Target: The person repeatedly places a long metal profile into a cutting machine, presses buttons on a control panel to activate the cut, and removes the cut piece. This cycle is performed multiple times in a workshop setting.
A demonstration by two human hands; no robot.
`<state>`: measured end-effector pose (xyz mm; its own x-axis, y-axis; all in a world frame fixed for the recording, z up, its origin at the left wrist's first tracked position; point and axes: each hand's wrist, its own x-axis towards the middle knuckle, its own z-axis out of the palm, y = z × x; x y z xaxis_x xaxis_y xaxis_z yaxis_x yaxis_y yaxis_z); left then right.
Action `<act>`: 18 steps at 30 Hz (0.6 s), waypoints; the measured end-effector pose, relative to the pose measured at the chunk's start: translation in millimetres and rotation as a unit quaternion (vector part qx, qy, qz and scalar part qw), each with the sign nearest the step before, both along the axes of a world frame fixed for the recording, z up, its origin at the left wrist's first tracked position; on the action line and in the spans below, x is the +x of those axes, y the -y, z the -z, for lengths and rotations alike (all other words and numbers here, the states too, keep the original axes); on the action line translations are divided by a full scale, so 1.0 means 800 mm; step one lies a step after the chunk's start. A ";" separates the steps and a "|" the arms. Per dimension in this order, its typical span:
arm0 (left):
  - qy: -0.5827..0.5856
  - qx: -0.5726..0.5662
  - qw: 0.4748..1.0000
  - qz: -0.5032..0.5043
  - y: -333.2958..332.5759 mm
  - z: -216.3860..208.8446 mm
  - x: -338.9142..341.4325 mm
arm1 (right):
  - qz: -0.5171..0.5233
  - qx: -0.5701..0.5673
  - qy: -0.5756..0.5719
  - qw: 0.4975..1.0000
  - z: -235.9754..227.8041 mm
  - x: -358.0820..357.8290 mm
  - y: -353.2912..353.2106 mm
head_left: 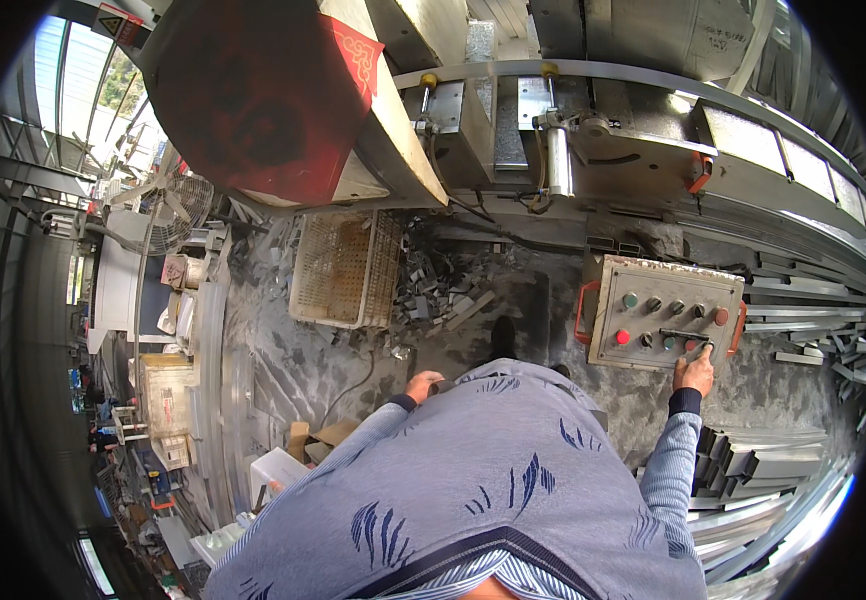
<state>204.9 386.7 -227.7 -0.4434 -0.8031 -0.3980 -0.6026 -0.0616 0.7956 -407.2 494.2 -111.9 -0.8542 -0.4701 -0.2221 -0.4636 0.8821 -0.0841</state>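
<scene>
Right hand (694, 376): at half past three in the view; index finger stretched out, the others curled in; its tip meets the control box near the box's four o'clock corner. Whether it presses, or the curled fingers hold anything, cannot be told.

Pale metal control box with orange-red side handles (661, 324): at three o'clock, its face set with two rows of red, green and black buttons and knobs.

Left hand (423, 386): near the middle, toward six o'clock, beside the person's grey-blue top with dark leaf-like marks (493, 430); fingers loosely bent, and whether they hold anything cannot be told.

Dirty cream plastic lattice crate (378, 270): at ten o'clock, on the grey, dusty floor (343, 350).

Heap of small grey metal offcuts (443, 295): just beside the crate's three o'clock side.

Grey metal machine with a silver cylinder (560, 160): at one o'clock.

Red covering (283, 150): at eleven o'clock.

Round caged fan (168, 210): at ten o'clock, beyond the crate.

Stacked grey metal profiles (758, 460): at four o'clock.
</scene>
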 end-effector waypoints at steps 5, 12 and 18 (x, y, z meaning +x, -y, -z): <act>0.003 -0.017 1.000 0.010 0.001 -0.006 -0.003 | 0.001 -0.003 -0.006 1.000 0.002 -0.001 -0.002; -0.038 0.031 0.998 -0.030 0.003 0.005 0.008 | -0.001 -0.022 -0.011 1.000 0.012 -0.002 -0.005; -0.006 0.019 1.000 -0.013 0.008 0.013 0.013 | 0.012 -0.021 -0.007 1.000 0.009 0.000 -0.003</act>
